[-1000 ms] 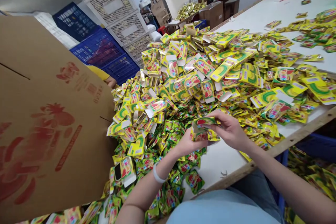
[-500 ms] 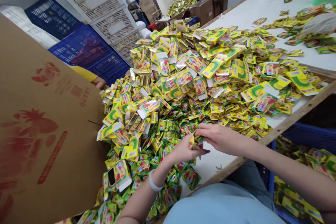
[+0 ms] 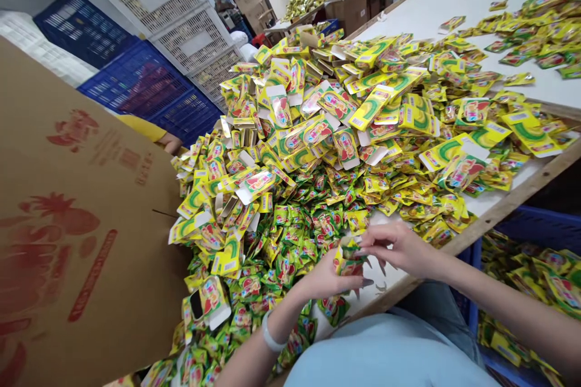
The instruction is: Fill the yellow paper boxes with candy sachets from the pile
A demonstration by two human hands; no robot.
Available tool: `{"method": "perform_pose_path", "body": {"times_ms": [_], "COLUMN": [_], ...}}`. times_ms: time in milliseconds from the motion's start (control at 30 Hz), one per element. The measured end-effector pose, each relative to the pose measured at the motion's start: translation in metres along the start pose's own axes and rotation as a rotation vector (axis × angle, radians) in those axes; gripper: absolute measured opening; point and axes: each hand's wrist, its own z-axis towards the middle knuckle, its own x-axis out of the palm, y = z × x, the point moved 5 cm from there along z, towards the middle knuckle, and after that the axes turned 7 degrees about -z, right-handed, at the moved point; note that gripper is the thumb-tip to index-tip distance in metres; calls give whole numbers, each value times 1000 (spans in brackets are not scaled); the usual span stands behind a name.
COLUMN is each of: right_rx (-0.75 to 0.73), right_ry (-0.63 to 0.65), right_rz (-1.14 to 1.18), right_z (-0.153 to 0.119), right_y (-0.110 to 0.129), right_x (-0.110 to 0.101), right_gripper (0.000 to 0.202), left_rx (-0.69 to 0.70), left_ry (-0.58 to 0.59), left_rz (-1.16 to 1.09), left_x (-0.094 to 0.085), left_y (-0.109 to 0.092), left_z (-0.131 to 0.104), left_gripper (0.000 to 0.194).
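Observation:
My left hand [image 3: 329, 275] is closed around a small printed carton [image 3: 347, 265] in yellow, green and red, held with its open end up. Green foil shows at the mouth of the carton. The fingers of my right hand [image 3: 394, 248] are pinched together at that opening; what lies between them is too small to tell. Below and left of my hands spreads a heap of green foil packets [image 3: 290, 224]. Beyond it rises a pile of empty-looking yellow cartons [image 3: 336, 103], some with white flaps open. Yellow packets [image 3: 408, 190] lie to the right.
A large brown cardboard box [image 3: 91, 224] stands at left, with a person's hand [image 3: 170, 144] behind it. A wooden rim [image 3: 512, 199] edges the white table [image 3: 422, 12]. A blue crate [image 3: 544, 224] of packets sits low at right. Stacked crates [image 3: 149, 78] stand behind.
My right hand has moved slightly right and down, its fingers drawn back a little at the carton's mouth. The carton in my left hand is lower and shows more of its front.

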Motion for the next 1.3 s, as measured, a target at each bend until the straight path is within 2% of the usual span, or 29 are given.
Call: {"method": "perform_pose_path", "body": {"times_ms": [100, 167, 233, 267, 333, 433, 467, 500, 533, 567, 600, 633, 700, 767, 867, 933, 1000, 1033, 1100, 1200, 1233, 1300], "right_rx": [-15, 1, -15, -35, -38, 124, 210, 263, 286, 269, 207, 118, -64, -149, -130, -71, 11, 53, 109, 131, 135, 177], "right_ry": [45, 135, 149, 100, -113, -620, -797, -915, -965, -940, -838, -681, -346, -155, -68, 4, 54, 65, 69, 26, -6, -90], "right_rz": [15, 15, -40, -89, -203, -464, -628, -826, -985, -1092, -1152, -1166, -1131, -1096, -1021, -963, -954, -967, -1002, -971, -939, -871], "right_z": [-12, -18, -22, -23, -24, -24, -25, -23, -18, -9, 3, 15, 36, 46, 50, 46, 37, 32, 20, 6, 3, 1], "right_y": [-3, -5, -8, -10, -14, -17, -15, -9, -3, 0, 2, 0, -6, -15, -26, -35, -46, -52, -64, -75, -77, -80], "right_x": [14, 25, 24, 14, -25, -124, -157, -182, -198, -205, -200, -186, -140, -94, -46, -26, -10, -3, 10, 22, 23, 22], "right_gripper": [31, 37, 39, 39, 40, 45, 42, 41, 41, 39, 35, 31, 27, 28, 20, 20, 30, 33, 24, 8, 7, 22], "left_rx": [31, 50, 81, 118, 236, 393, 398, 378, 346, 316, 295, 284, 281, 289, 300, 315, 352, 371, 391, 363, 338, 249], "left_ry": [69, 68, 62, 50, -30, -321, -416, -482, -520, -537, -545, -547, -542, -513, -445, -425, -452, -476, -520, -564, -586, -653], "left_rz": [46, 40, 29, 46, 181, 672, 850, 1004, 1122, 1205, 1257, 1286, 1295, 1282, 1261, 1203, 1095, 1042, 993, 1099, 1158, 1268], "left_x": [8, 9, 7, 4, -6, -23, -27, -29, -30, -31, -31, -31, -32, -32, -31, -33, -39, -43, -50, -54, -54, -53], "left_y": [-1, 1, 2, 2, -2, -11, -12, -11, -9, -6, -3, 0, 3, 5, 9, 10, 9, 8, 4, 0, -1, -3], "left_z": [1, 5, 13, 18, 29, 46, 51, 56, 61, 65, 68, 69, 68, 64, 54, 45, 33, 28, 21, 28, 34, 48], "left_gripper": [32, 42, 58, 64, 63, 52, 52, 53, 56, 57, 55, 52, 47, 44, 35, 33, 41, 46, 47, 40, 40, 41]}}
